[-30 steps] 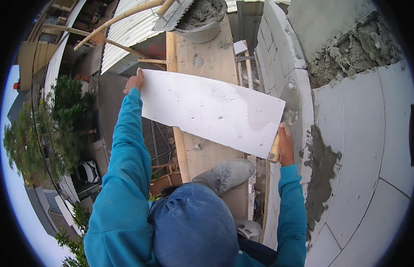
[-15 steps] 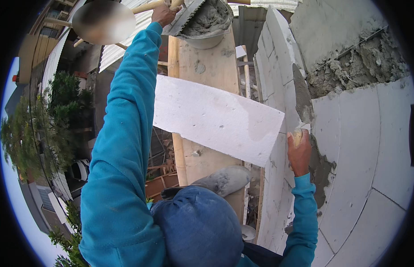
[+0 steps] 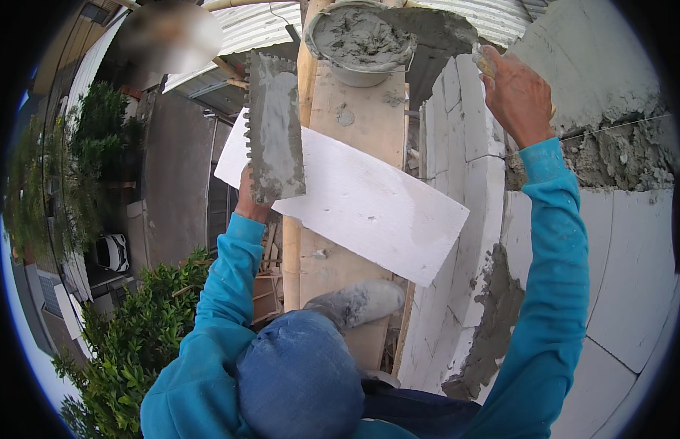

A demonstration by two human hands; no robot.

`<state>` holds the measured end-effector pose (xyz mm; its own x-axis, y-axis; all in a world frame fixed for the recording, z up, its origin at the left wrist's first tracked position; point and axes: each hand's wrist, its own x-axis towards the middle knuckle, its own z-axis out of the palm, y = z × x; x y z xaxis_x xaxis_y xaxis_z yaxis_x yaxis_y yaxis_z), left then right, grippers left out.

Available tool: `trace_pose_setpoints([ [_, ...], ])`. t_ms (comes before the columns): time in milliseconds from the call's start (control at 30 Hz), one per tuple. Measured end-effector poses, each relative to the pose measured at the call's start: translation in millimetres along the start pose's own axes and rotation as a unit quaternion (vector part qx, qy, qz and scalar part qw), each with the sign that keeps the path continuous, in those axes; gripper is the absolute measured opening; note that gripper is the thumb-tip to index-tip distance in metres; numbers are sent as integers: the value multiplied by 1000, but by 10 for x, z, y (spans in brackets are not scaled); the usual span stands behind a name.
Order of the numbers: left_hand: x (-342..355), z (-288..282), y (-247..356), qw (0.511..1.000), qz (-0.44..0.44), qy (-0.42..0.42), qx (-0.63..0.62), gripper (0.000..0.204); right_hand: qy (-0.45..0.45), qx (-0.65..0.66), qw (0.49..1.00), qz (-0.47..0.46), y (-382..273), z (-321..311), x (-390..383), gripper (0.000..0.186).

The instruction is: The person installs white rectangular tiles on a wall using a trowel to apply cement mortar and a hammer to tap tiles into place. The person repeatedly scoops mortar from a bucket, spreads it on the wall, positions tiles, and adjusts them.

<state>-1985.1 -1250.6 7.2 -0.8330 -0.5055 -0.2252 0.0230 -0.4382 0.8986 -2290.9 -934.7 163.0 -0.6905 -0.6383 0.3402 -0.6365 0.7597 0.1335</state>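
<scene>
My left hand is closed beneath a notched trowel, its flat grey-smeared blade facing up and teeth along the left edge; the handle is hidden under the blade. Fingers of my right hand wrap the handle of a pointed trowel, whose mortar-coated blade reaches left to the rim of a bucket. Wet grey mortar fills that bucket. A white lightweight block lies slantwise across the plank, partly covered by the notched trowel.
A wooden plank with a bamboo pole along its left side runs away from me. On the right rises a white block wall with smeared mortar; a string line crosses it. A drop lies left, above shrubs.
My left hand has come back from the bucket with the notched trowel, now level over the block's left part. My right hand has gone from the wall joint up to the bucket with its trowel.
</scene>
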Motion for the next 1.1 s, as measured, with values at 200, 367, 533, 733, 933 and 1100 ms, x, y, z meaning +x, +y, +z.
trace_pose_setpoints([
  [200,-399,94,-436,954,18,222,198,48,-10,-146,982,-122,-307,502,1293,18],
  [367,-240,-599,-470,922,112,270,256,65,-93,-115,986,-82,-910,707,1430,16],
  [533,-68,-1078,-571,968,73,239,24,42,-174,-66,978,-93,-942,606,1354,23],
  [733,-8,-940,-434,969,39,246,5,30,-249,-27,968,-7,-1068,715,1221,33],
  [933,428,-822,-270,984,17,178,-2,37,-273,103,952,93,-1245,985,1259,34],
  [1100,669,-344,-92,983,-8,182,-20,64,-371,290,872,136,-866,1176,1221,28],
])
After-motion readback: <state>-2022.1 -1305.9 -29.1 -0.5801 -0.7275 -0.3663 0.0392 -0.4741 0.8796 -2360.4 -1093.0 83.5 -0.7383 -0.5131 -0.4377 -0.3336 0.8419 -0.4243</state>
